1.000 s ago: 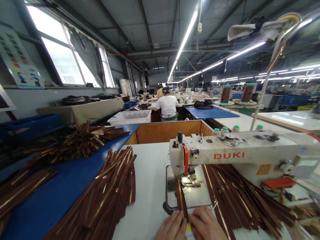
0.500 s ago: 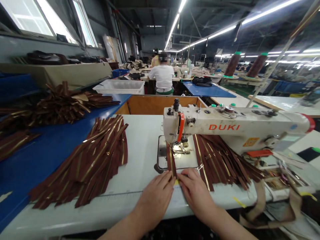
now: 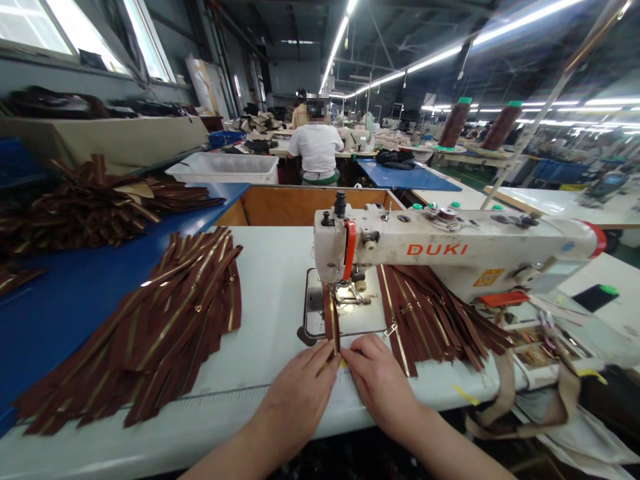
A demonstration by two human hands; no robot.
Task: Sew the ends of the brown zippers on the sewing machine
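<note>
A brown zipper (image 3: 331, 320) with gold teeth runs from under the presser foot of the white sewing machine (image 3: 390, 243) towards me. My left hand (image 3: 305, 380) is closed on its near end, with the fingertips pressed together over the tape. From the other side my right hand (image 3: 377, 373) pinches at the same end, thumb and fingers together. Both hands rest low on the table in front of the metal needle plate (image 3: 315, 313). The zipper's very end is hidden beneath the fingers.
Brown zippers (image 3: 175, 320) lie heaped on the left of the table, and more zippers (image 3: 430, 313) sit under the machine arm. Beyond the blue surface (image 3: 65, 313) stands a white bin (image 3: 225, 168). A small tray of tools (image 3: 545, 347) is at right. A person (image 3: 316, 147) sits ahead.
The camera view has shifted slightly, so the whole scene sits a little further left. Both hands keep their hold at the zipper's near end, with no clear movement along the table.
</note>
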